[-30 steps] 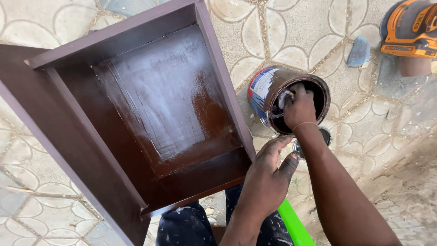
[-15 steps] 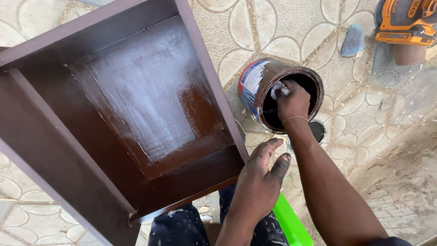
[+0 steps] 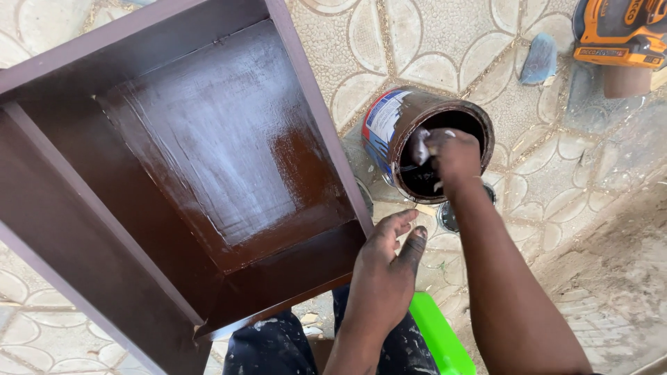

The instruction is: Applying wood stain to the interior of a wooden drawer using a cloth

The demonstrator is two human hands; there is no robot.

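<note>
A dark brown wooden box frame (image 3: 174,201) with a wet, glossy inner panel fills the left of the head view. My left hand (image 3: 389,260) rests on its near right corner, fingers spread on the edge. My right hand (image 3: 451,156) is shut on a small pale rag (image 3: 420,146) and reaches into the mouth of an open paint can (image 3: 389,125) with dark brown liquid inside. The can stands on the patterned floor just right of the frame.
An orange power sander (image 3: 618,31) lies at the top right, with a grey scrap (image 3: 538,59) beside it. A bright green object (image 3: 438,337) shows by my knees. Rough bare concrete (image 3: 611,292) lies at the right; patterned tiles (image 3: 417,48) elsewhere.
The view has shifted slightly, so the frame and can sit a little lower and to the left. My right hand stays in the can and my left hand stays on the frame's corner.
</note>
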